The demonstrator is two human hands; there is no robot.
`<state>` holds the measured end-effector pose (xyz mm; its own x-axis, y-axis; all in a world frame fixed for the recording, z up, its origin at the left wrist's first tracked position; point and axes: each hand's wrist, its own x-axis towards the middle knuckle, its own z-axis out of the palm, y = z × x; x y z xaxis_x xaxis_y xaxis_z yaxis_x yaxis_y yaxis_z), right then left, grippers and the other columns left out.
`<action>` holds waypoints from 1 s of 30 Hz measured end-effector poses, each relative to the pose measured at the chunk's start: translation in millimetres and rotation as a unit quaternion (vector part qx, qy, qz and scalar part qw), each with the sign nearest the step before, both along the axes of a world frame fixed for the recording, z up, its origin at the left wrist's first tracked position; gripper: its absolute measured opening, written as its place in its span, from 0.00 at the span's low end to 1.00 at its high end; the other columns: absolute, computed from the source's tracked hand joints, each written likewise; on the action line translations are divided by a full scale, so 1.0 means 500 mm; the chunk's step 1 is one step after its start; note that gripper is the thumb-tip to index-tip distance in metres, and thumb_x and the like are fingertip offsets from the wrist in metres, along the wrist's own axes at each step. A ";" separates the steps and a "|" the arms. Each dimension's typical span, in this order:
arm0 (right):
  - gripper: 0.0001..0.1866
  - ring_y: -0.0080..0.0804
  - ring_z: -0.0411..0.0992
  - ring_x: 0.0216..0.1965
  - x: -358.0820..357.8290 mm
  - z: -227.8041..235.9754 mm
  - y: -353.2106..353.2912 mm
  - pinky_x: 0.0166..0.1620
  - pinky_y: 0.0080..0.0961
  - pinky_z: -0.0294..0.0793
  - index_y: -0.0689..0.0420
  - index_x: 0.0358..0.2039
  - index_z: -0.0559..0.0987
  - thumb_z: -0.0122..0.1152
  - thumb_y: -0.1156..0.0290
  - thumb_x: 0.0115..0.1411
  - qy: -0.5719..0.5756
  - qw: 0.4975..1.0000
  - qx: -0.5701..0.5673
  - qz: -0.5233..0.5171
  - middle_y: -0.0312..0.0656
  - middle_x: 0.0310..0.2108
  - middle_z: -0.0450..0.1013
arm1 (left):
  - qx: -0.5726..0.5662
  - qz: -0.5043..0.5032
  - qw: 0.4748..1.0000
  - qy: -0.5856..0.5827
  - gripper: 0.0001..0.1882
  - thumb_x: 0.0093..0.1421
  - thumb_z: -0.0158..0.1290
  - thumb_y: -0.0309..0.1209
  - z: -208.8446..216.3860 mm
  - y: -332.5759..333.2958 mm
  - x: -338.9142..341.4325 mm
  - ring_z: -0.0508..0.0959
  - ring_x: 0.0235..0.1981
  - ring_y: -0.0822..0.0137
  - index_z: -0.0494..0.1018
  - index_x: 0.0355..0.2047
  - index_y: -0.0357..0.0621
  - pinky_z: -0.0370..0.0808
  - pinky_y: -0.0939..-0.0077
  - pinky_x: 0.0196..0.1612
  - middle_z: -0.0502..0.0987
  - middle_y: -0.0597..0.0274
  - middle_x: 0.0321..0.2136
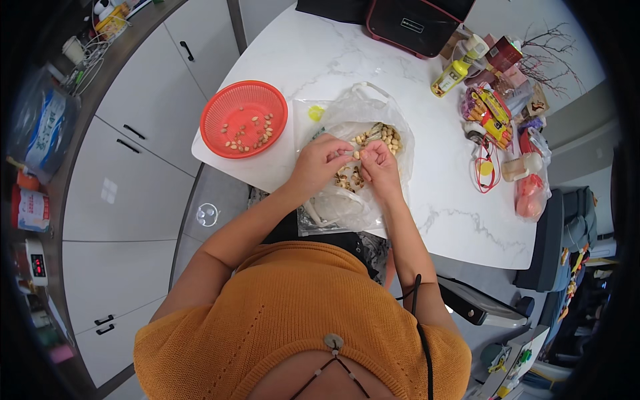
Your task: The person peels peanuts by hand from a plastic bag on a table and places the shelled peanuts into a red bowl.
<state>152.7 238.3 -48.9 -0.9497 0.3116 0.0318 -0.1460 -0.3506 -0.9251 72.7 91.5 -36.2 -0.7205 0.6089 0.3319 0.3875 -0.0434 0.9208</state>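
My left hand [321, 162] and my right hand [381, 168] meet over an opened white plastic bag [399, 110]. Between their pinched fingertips is a small pale nut [357, 155], apparently a peanut in its shell; the fingers partly cover it. Whole pale-yellow peanuts [392, 139] lie in the bag just beyond my right hand. Broken brown shells [348, 179] are heaped on the plastic below my fingers. To the left, a red plastic colander [281, 110] holds scattered shelled kernels [248, 137].
A clear plastic sheet [303, 120] lies under the bag on the white marbled table [460, 220]. At the back stands a black and red box [417, 27]. On the right are a yellow bottle [450, 79], snack packets [492, 113] and a red cord [488, 167]. White cabinets [133, 177] line the left.
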 end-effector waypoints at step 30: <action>0.06 0.12 0.64 0.22 0.001 -0.008 -0.005 0.26 0.09 0.62 0.58 0.27 0.71 0.54 0.71 0.60 -0.046 0.985 0.165 -0.026 0.31 0.21 0.69 | 0.037 0.022 0.999 0.025 0.07 0.50 0.56 0.22 -0.008 0.002 0.015 0.70 0.22 0.74 0.75 0.32 0.36 0.66 0.82 0.25 0.72 0.62 0.27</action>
